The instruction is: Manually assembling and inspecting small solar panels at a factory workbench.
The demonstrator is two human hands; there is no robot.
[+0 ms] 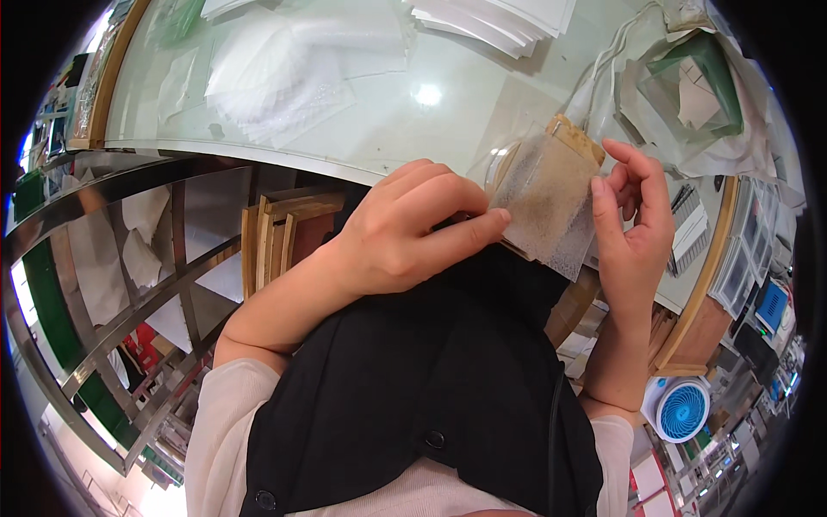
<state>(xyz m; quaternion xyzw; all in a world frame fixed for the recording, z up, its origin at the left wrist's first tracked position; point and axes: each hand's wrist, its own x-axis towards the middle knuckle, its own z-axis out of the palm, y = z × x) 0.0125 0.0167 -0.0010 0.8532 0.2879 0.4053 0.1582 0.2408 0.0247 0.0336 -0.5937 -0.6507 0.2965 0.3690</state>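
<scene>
A translucent, bubbly-textured plastic sheet or pouch lies over a brownish flat block at the table's near edge. Whether the block is inside it or beneath it, I cannot tell. My left hand reaches across from the left, thumb and bent forefinger closed on the sheet's left edge. At the right edge is my right hand, its thumb beside the sheet and forefinger raised apart, the other fingers curled. A round, clear-rimmed thing shows partly behind the sheet.
Translucent plastic pouches are spread at the table's far left, with stacked white sheets at the back. A green-lined plastic bag and white cables lie right. A metal rack stands left; a blue-white fan stands lower right.
</scene>
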